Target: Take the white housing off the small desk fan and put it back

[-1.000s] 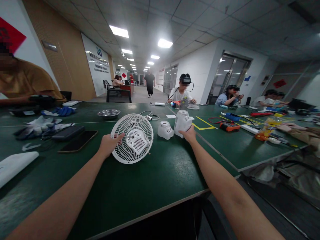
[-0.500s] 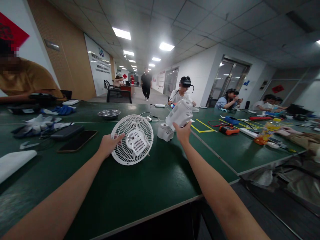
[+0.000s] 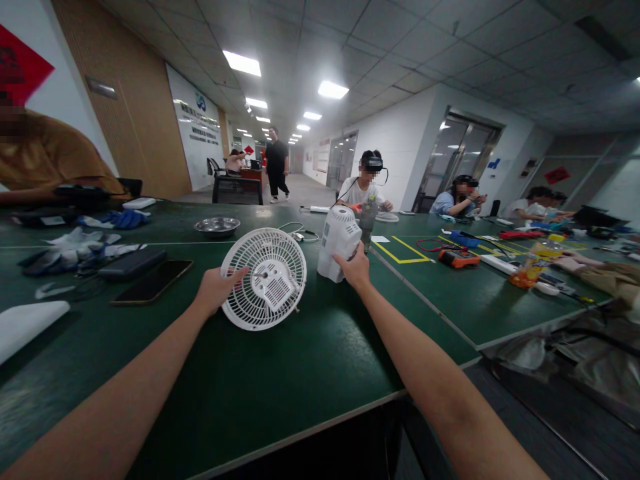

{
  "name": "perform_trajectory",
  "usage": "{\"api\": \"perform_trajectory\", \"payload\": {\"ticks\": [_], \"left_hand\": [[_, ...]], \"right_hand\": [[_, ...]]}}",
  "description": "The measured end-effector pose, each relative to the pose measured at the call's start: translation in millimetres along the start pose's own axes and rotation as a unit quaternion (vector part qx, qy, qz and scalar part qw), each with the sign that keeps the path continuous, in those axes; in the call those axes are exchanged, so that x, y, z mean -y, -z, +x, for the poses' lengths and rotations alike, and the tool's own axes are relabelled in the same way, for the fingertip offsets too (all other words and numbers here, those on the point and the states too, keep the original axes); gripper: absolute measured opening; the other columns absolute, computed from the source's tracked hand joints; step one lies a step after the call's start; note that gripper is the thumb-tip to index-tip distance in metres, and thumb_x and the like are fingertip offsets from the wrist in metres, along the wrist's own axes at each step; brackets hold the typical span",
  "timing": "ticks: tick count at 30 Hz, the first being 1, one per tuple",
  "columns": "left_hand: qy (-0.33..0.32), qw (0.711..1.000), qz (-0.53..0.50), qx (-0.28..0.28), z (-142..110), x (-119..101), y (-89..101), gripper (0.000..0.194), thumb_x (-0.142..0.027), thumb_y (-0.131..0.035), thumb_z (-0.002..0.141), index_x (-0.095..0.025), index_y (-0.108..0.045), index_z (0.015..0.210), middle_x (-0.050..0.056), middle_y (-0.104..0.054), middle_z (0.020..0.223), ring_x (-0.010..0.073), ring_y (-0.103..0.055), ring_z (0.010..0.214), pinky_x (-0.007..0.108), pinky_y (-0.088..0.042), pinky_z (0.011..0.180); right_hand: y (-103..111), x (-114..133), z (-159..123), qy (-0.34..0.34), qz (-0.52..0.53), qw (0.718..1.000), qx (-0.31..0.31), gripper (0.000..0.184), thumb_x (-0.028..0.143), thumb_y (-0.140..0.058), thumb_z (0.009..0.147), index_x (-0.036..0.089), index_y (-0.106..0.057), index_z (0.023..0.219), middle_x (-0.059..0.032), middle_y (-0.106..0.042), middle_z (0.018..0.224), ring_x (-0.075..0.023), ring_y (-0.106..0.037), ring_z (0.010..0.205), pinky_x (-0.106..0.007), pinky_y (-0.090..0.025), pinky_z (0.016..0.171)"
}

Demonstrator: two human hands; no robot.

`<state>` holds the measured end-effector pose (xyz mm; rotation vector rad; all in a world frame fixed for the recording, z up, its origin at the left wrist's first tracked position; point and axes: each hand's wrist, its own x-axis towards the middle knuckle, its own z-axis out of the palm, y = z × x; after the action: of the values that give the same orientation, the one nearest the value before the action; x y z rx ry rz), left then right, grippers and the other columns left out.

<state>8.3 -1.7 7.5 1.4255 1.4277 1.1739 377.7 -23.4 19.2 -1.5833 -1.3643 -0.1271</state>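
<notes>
My left hand grips the left rim of a round white fan grille, thumb across its front. The grille stands tilted on the green table, with a motor plate and a thin shaft at its centre. To its right, my right hand is closed around a white plastic fan housing with vent slots. The housing is nearly upright at table height; I cannot tell whether it rests on the table. The smaller white part seen earlier is hidden behind or under it.
Behind the housing stands a dark bottle. A metal bowl and a white cable lie beyond the grille. At left are a phone, a black case and gloves. An orange multimeter and a drink bottle are at right.
My right hand has brought the housing left and down, turning it from tilted to nearly upright over the smaller white part. The bottle behind now shows. My left hand and the grille have hardly moved.
</notes>
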Motion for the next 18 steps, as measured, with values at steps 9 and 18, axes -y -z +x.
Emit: {"api": "perform_trajectory", "payload": {"ticks": [9,18], "left_hand": [[0.012,0.999,0.039,0.000,9.9,12.3,1.7,0.041,-0.046,-0.075,0.071,-0.012,-0.069,0.094,0.007,-0.074,0.075,0.0259,-0.071,0.069,0.033,-0.057,0.054],[0.010,0.999,0.042,-0.002,11.9,12.0,0.4,0.040,-0.046,-0.076,0.069,-0.014,-0.069,0.092,0.006,-0.074,0.074,0.0254,-0.071,0.069,0.032,-0.057,0.055]], "right_hand": [[6.7,2.5,-3.9,0.005,0.021,1.000,0.012,0.079,0.054,-0.070,0.070,0.022,-0.037,0.135,-0.0113,-0.061,0.122,-0.0279,-0.061,0.107,-0.041,-0.046,0.092],[33.3,-36.8,16.3,-0.051,-0.003,0.993,-0.110,0.074,0.048,-0.069,0.069,0.017,-0.039,0.129,-0.0135,-0.060,0.119,-0.0273,-0.058,0.106,-0.039,-0.045,0.091]]}}
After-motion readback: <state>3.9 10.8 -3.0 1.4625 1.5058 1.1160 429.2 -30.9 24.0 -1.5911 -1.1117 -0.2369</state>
